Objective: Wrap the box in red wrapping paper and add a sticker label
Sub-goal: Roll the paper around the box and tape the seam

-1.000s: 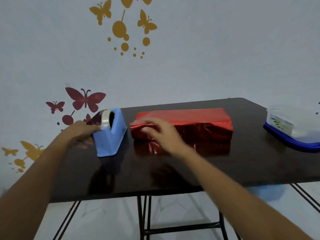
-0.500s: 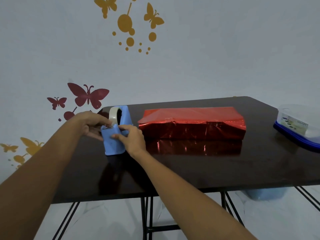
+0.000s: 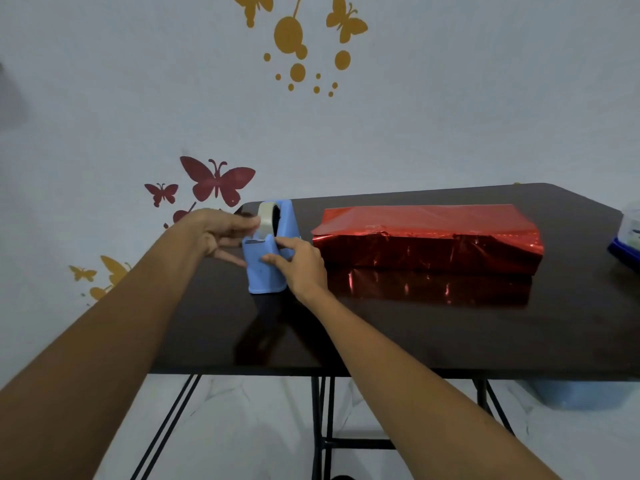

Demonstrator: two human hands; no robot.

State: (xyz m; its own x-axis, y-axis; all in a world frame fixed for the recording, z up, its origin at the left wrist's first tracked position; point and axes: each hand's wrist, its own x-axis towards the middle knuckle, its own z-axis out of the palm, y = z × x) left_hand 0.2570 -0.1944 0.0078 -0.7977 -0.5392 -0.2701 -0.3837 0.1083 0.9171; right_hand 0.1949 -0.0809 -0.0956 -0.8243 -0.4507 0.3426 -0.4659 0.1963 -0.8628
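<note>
The right hand (image 3: 299,266), which a second ago pressed on the left end of the parcel, has crossed to the blue tape dispenser (image 3: 265,271) and joined the left hand (image 3: 216,232), which has stayed there throughout. The right hand's thumb and fingers curl round the front of the dispenser just below the cutter, apparently to steady it or catch the tape end. On the other side of that grip, the left hand's straight fingers touch the tape roll (image 3: 266,220), its lower fingers splayed beside the base; whether it pinches a loose end cannot be told. The box in red wrapping paper (image 3: 426,237) lies just beyond the right hand's knuckles, close but untouched, on the dark table (image 3: 415,334). Its long sides are covered, and its near end is folded to a point that looks unsealed. That is probably why both hands have gone for tape, and why the dispenser stands within easy reach of that end. No sticker label is visible. A blue-based plastic container (image 3: 628,237) sits well away from the grip, past the parcel's far end.
</note>
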